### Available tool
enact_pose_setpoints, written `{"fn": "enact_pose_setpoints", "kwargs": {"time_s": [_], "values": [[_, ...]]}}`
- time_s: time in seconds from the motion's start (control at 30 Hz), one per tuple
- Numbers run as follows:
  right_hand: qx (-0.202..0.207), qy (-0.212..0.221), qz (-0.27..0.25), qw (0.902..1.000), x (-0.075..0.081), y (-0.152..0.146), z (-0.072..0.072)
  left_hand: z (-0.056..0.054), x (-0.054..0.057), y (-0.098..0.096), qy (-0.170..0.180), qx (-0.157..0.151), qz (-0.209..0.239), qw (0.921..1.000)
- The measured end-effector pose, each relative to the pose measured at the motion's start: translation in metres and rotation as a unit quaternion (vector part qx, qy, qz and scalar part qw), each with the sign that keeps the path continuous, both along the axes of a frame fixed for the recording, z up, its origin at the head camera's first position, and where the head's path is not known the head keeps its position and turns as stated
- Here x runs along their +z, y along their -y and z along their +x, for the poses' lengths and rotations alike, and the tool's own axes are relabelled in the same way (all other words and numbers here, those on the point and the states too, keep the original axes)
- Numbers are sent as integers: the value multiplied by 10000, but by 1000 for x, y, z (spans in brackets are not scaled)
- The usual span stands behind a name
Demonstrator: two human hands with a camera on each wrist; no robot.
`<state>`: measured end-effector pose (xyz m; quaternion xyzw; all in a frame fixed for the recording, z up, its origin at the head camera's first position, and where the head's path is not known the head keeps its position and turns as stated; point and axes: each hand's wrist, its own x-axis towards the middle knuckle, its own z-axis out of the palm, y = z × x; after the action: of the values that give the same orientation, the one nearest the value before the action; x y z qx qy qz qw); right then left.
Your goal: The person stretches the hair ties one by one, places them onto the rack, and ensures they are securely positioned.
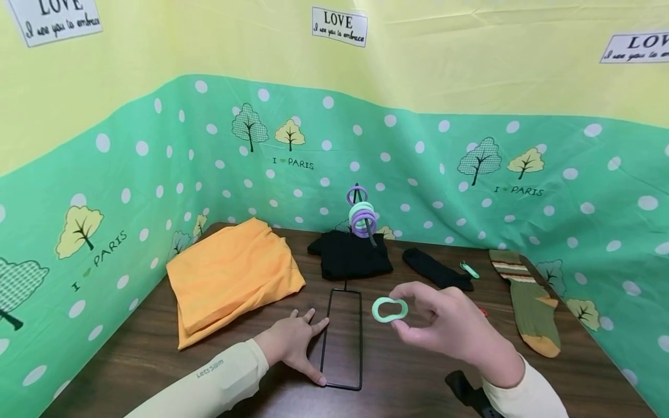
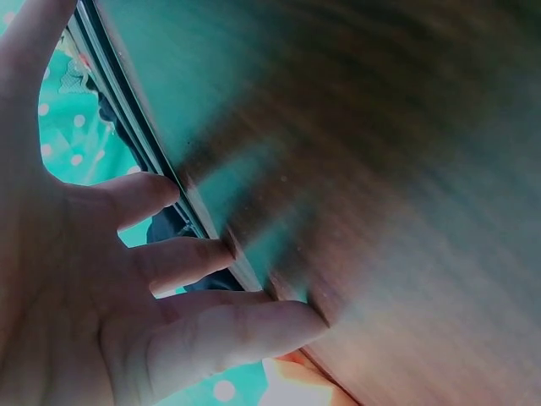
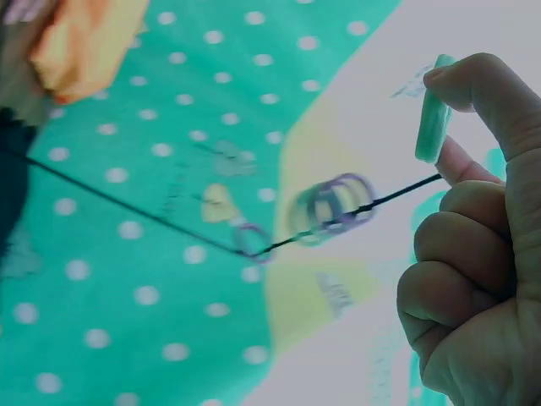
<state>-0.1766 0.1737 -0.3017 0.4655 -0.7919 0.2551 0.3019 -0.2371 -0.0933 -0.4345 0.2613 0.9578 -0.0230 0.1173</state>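
My right hand (image 1: 455, 322) pinches a mint-green hair tie (image 1: 388, 319) between thumb and index finger, in the air right of a black wire stand (image 1: 361, 342). The squeeze bends the tie inward; in the right wrist view the hair tie (image 3: 434, 118) shows edge-on, the other fingers curled into the palm. Several purple and mint hair ties (image 1: 363, 223) hang on the stand's sloping arm. Spread on the table, my left hand (image 1: 292, 342) touches the left side of the stand's rectangular base with thumb and index fingertip. The left wrist view shows the left hand's fingers (image 2: 245, 334) extended.
On the brown table (image 1: 282, 395) lie an orange folded cloth (image 1: 235, 273) at left and a black folded cloth (image 1: 355, 255) behind the stand. Farther right are a black sock (image 1: 436, 269), a small green clip (image 1: 470, 270) and an olive striped sock (image 1: 533, 307). A patterned curtain (image 1: 418, 157) encloses the table.
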Motion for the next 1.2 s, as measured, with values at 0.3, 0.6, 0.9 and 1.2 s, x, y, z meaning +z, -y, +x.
{"fn": "enact_pose_setpoints", "kwargs": {"time_s": [0.3, 0.6, 0.9, 1.2], "values": [[-229, -2174, -434, 9749, 49, 23, -3, -2, 1, 0, 23, 16, -53, 10000], [-1001, -2151, -132, 9714, 57, 30, -33, -3, 1, 0, 158, 86, -34, 9998], [-1679, -1369, 147, 9761, 43, 24, -51, -1, 1, -3, 207, 126, -90, 9997], [-1789, -219, -2, 9836, 6, 7, -55, -1, 2, -1, 219, 151, -39, 9996]]}}
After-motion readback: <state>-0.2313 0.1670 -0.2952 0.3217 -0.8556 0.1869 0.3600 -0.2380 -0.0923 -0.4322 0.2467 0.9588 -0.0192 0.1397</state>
